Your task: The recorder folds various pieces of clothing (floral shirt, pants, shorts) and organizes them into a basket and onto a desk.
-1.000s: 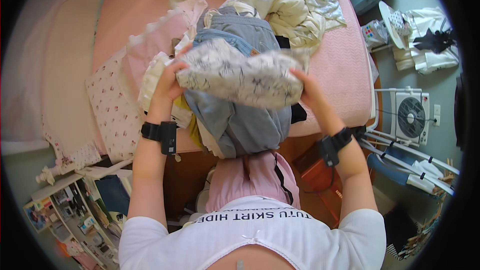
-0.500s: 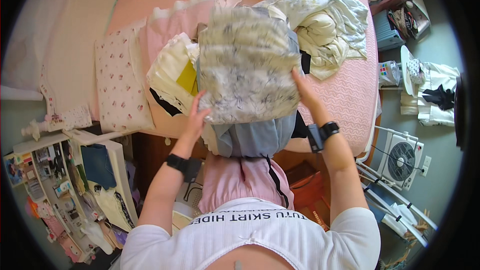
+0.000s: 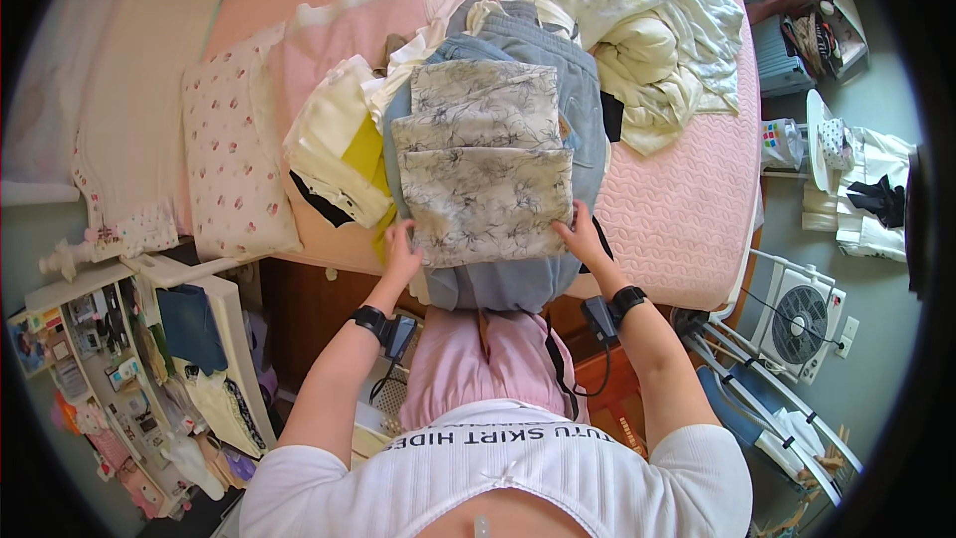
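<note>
A white printed cloth (image 3: 488,204) with dark line-drawn flowers was seen lying in stepped, overlapping folds on top of a pile of grey-blue trousers (image 3: 581,90) and blue denim (image 3: 466,47), at the near side of the pink bed (image 3: 687,229). Its lower corners were met by the bent fingers of the left hand (image 3: 401,247) and of the right hand (image 3: 581,237); how far they were closed, and whether the fabric was pinched or merely touched, could not be told. The likeliest trouble was judged to be slipping: the cloth was supported only by a soft, uneven heap, so its loose layers could be skewed or opened by an uneven pull from one hand. The upper steps were held by neither hand and might be left crooked if only the near edge were drawn. The denim or trousers beneath could also be dragged along if they were caught under the fingers, and since the heap's near end was bulged over the bed's edge, it might be tipped toward the pink trousers (image 3: 448,359) worn by the person. On the left, the yellow cloth (image 3: 368,154) and cream garment (image 3: 329,144) lay near enough to be snagged by a wide sweep.
</note>
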Demonstrator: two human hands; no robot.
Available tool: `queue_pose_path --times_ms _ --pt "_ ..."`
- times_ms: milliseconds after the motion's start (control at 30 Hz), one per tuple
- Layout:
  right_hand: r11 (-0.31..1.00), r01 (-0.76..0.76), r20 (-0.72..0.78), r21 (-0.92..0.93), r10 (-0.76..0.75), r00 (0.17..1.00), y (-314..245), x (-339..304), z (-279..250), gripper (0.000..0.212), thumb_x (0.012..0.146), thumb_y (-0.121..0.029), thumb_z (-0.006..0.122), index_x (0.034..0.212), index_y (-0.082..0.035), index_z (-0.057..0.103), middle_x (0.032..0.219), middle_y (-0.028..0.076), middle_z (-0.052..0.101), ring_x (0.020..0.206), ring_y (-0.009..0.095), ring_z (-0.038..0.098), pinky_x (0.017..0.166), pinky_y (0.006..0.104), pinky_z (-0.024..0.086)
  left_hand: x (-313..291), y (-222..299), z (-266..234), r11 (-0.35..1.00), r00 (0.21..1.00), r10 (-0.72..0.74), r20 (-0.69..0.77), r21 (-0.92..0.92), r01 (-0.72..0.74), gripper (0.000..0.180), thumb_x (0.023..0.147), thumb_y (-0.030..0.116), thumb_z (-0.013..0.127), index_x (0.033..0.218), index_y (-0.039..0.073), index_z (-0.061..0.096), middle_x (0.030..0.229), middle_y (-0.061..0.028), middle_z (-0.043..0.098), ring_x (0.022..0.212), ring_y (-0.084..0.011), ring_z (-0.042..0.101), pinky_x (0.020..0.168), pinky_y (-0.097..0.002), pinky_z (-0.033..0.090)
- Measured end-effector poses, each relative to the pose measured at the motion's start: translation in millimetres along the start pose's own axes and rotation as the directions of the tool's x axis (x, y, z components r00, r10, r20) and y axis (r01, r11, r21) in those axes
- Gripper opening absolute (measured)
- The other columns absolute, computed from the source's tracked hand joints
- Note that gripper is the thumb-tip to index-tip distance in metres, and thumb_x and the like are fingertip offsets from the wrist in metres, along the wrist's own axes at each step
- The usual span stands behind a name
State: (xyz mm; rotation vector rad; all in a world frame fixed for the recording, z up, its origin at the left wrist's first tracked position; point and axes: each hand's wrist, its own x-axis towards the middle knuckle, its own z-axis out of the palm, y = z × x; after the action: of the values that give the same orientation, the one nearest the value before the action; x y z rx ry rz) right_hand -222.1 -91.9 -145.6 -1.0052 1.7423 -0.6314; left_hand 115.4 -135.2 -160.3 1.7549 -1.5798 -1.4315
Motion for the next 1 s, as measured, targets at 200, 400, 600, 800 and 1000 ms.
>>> queue_pose_path --times_ms 200,400,600,800,1000 --pt "0.869 0.414 -0.356 -0.271 -0.49 0.796 -26.7 45.1 -8.9 0.037 0.07 -0.014 0.061 0.099 0.003 0.047 0.079 0.011 0.051 0.069 0.019 0.051 0.066 0.0261 0.041 70.0 121.3 8.9 0.682 0.808 0.582 0.088 0.488 -0.544 0.045 0.061 0.003 0.061 0.104 0.005 0.046 0.11 -0.0146 0.04 0.102 -0.0335 0.038 0.087 -0.0379 0.032" --pt "0.961 0.137 -0.068 0.242 -0.124 0.99 -34.0 53.6 -14.2 0.021 0.075 -0.012 0.058 0.09 -0.001 0.048 0.078 0.003 0.05 0.069 0.01 0.047 0.062 0.0222 0.039 112.6 131.0 24.9 0.571 0.76 0.543 0.358 0.506 -0.646 0.04 0.062 0.016 0.064 0.098 0.007 0.052 0.097 -0.0115 0.053 0.093 -0.0292 0.047 0.079 -0.0378 0.035" --pt "0.883 0.135 -0.063 0.45 -0.12 0.991 -51.4 36.0 -18.7 0.016 0.078 -0.005 0.051 0.093 -0.004 0.045 0.076 -0.001 0.049 0.066 0.008 0.046 0.059 0.0219 0.039 120.5 97.7 -10.6 0.524 0.83 0.124 0.543 0.675 -0.52 0.023 0.064 0.025 0.062 0.084 0.013 0.06 0.076 -0.0087 0.06 0.082 -0.0263 0.055 0.078 -0.0385 0.033" --pt "0.826 0.366 -0.27 0.43 -0.269 0.924 -95.7 88.5 -43.0 0.022 0.078 -0.011 0.054 0.096 -0.003 0.044 0.076 0.001 0.05 0.067 0.006 0.046 0.057 0.0199 0.037 150.8 165.5 -53.6 0.639 0.903 0.269 0.335 0.64 -0.428 0.02 0.067 0.025 0.062 0.081 0.011 0.06 0.077 -0.0089 0.059 0.083 -0.0268 0.054 0.077 -0.0393 0.034" --pt "0.956 0.294 -0.311 -0.011 -0.283 0.907 -95.8 139.2 -44.4 0.059 0.075 -0.02 0.06 0.12 0.002 0.029 0.117 0.024 0.041 0.104 0.031 0.045 0.086 0.0351 0.037 160.3 183.2 -39.1 0.593 0.789 0.611 -0.072 0.702 -0.395 0.042 0.063 0.015 0.065 0.101 0.007 0.049 0.111 -0.0121 0.044 0.104 -0.0303 0.04 0.084 -0.0405 0.033"
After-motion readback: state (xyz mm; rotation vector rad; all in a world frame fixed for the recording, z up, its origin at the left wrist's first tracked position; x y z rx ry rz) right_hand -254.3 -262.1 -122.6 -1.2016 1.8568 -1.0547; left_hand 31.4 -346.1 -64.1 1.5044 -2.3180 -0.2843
